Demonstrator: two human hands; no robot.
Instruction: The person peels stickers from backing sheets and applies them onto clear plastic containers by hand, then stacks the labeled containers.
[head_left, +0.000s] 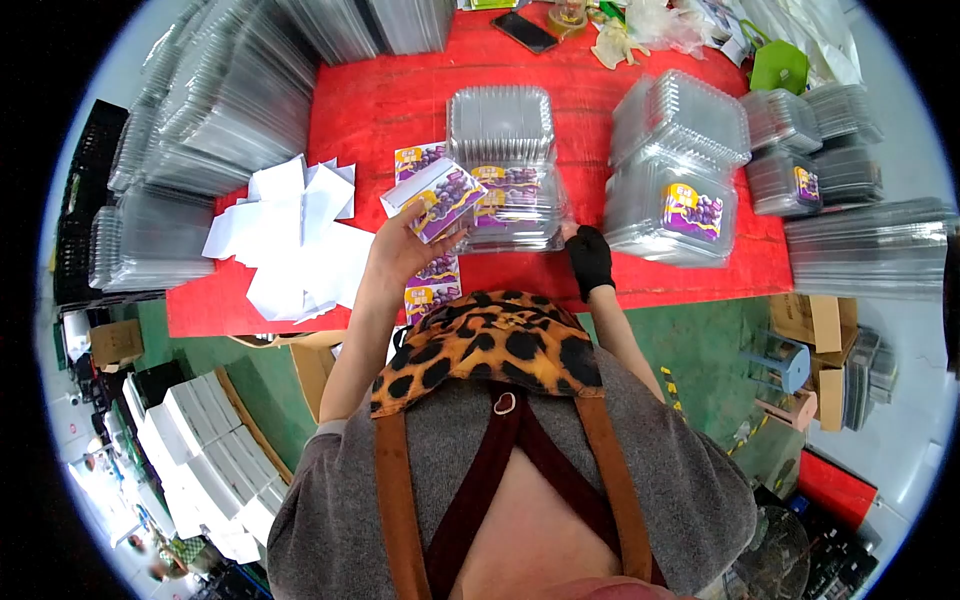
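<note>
In my left hand [403, 248] is a sheet of stickers [447, 200] with purple grapes and a yellow patch, white along its upper left edge. A clear plastic clamshell box [510, 235] lies in front of me, with grape stickers showing on or through it. My right hand [590, 262] wears a black glove with bare fingertips. Its fingers are closed at the box's right front corner. Behind this box sits the ribbed half of a clear clamshell [500, 115]. More grape sticker sheets [432, 296] lie on the table beside and below my left hand.
White paper pieces [305, 240] are heaped on the red table [385, 100] at left. Tall stacks of clear clamshells [235, 100] stand at far left. At right are stacked clamshell boxes [675, 140], one with a grape sticker [693, 210]. A phone [525, 32] lies at the back.
</note>
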